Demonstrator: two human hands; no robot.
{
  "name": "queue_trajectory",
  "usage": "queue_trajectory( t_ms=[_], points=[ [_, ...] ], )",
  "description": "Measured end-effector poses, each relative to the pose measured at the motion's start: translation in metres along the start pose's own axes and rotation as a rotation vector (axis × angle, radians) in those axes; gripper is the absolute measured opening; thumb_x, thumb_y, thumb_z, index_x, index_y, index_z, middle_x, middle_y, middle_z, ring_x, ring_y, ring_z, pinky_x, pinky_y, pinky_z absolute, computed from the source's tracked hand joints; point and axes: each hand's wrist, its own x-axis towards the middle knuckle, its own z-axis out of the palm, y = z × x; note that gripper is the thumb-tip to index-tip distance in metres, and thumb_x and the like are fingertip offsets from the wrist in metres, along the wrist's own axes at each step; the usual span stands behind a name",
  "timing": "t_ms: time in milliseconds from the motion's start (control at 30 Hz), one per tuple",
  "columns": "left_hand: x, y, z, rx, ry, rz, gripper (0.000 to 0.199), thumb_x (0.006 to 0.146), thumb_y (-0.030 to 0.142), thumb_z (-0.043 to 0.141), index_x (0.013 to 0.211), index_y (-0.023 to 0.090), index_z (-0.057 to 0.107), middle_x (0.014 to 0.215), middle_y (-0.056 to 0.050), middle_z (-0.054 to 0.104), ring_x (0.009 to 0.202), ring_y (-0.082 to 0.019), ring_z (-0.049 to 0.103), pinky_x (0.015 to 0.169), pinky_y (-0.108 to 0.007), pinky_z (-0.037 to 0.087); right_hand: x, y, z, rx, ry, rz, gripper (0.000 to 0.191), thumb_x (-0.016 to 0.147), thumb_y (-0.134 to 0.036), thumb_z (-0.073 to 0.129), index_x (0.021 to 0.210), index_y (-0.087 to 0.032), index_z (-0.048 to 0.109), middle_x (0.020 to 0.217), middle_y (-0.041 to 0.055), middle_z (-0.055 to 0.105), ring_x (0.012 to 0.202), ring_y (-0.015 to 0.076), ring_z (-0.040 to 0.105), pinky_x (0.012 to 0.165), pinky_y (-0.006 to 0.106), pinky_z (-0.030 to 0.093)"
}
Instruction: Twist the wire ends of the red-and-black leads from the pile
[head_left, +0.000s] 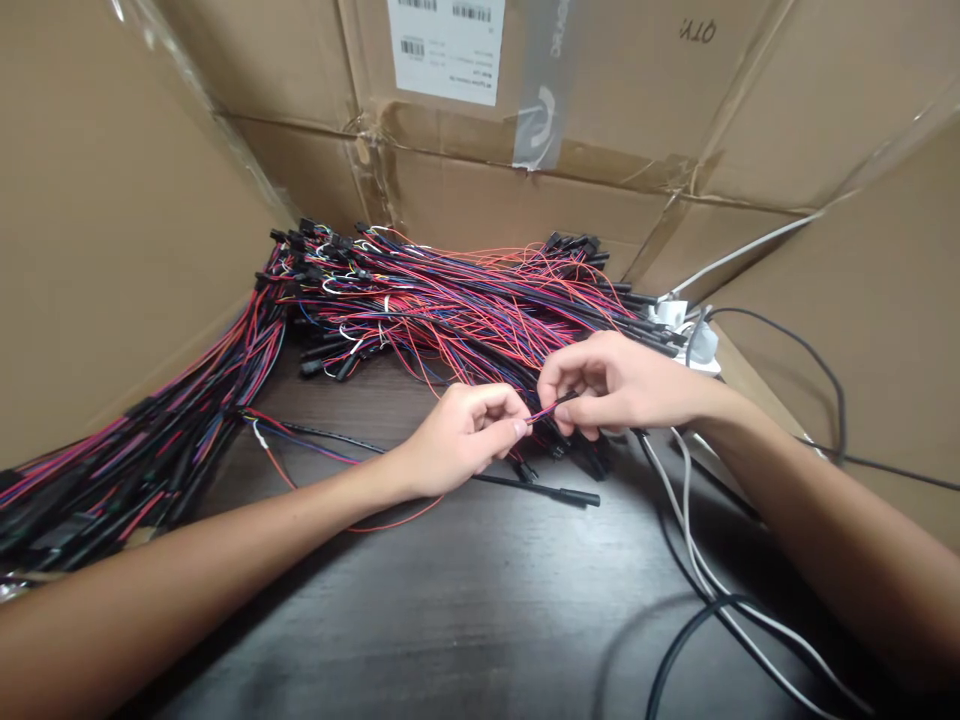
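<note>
Near the middle, my left hand [480, 430] pinches thin red and blue wires [541, 413] between thumb and fingers. Just to its right, my right hand [600, 385] is closed on a small black connector [566, 398] at the end of these wires. A short gap separates the two hands. Below them a black cable with a thick round end [577, 496] lies on the dark table [465, 600]. Behind the hands spreads a large pile of wire harnesses [450, 290] in red, blue and black, with black connectors at its ends.
More bundled harnesses [150, 450] stretch along the left side. Cardboard walls [622, 90] rise at the back and sides. A white power strip [701, 350] with plugs stands at the right. White and black cables [694, 550] run down the table's right part.
</note>
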Motion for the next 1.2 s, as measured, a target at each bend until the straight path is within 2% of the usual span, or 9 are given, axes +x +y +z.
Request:
queue_trajectory(
  t_ms=[167,467,667,800,967,1200],
  points=[
    [0.001,0.000,0.001,-0.021,0.003,0.020,0.014,0.082,0.025,0.054,0.072,0.014,0.054,0.050,0.007,0.049,0.035,-0.002,0.037,0.034,-0.014,0.026,0.000,0.001,-0.002,0.148,-0.018,0.025,0.006,0.078,-0.015,0.060,0.082,-0.011,0.060,0.059,-0.0012,0.063,0.040,0.0053,0.053,0.034,0.014,0.039],
    [0.002,0.004,0.001,-0.122,-0.030,-0.014,0.020,0.085,0.032,0.053,0.075,0.015,0.052,0.048,0.006,0.050,0.032,-0.002,0.037,0.033,-0.013,0.027,0.003,0.008,0.001,0.282,-0.006,-0.063,0.025,0.089,-0.033,0.058,0.085,-0.009,0.060,0.060,0.0013,0.064,0.038,0.0046,0.051,0.034,0.015,0.038],
    [0.007,0.007,0.001,-0.138,0.023,-0.079,0.028,0.083,0.037,0.055,0.066,0.015,0.052,0.049,0.004,0.053,0.032,-0.004,0.043,0.031,-0.014,0.029,0.005,0.009,0.002,0.273,-0.006,-0.096,0.024,0.089,-0.032,0.059,0.086,-0.009,0.059,0.061,0.0014,0.064,0.039,0.0048,0.052,0.034,0.014,0.039],
    [0.009,0.010,0.002,-0.192,0.071,-0.113,0.024,0.076,0.032,0.063,0.063,0.012,0.056,0.052,0.002,0.056,0.039,-0.007,0.050,0.035,-0.015,0.037,0.006,0.010,0.003,0.291,-0.014,-0.104,0.022,0.089,-0.032,0.060,0.090,-0.010,0.057,0.063,0.0016,0.065,0.041,0.0057,0.054,0.034,0.014,0.040],
    [0.009,0.014,0.004,-0.293,0.073,-0.118,0.017,0.071,0.026,0.069,0.068,0.011,0.060,0.057,0.001,0.059,0.044,-0.007,0.053,0.041,-0.016,0.043,0.006,0.011,0.003,0.304,-0.012,-0.113,0.021,0.089,-0.031,0.061,0.093,-0.011,0.054,0.062,0.0002,0.064,0.041,0.0054,0.054,0.034,0.013,0.041],
    [0.008,0.019,0.006,-0.215,0.193,-0.098,0.008,0.070,0.017,0.067,0.067,0.010,0.063,0.055,0.002,0.059,0.043,-0.006,0.051,0.044,-0.017,0.043,0.007,0.010,0.004,0.290,-0.014,-0.110,0.020,0.090,-0.030,0.060,0.091,-0.012,0.052,0.061,-0.0001,0.064,0.040,0.0051,0.053,0.034,0.013,0.040]
  ],
)
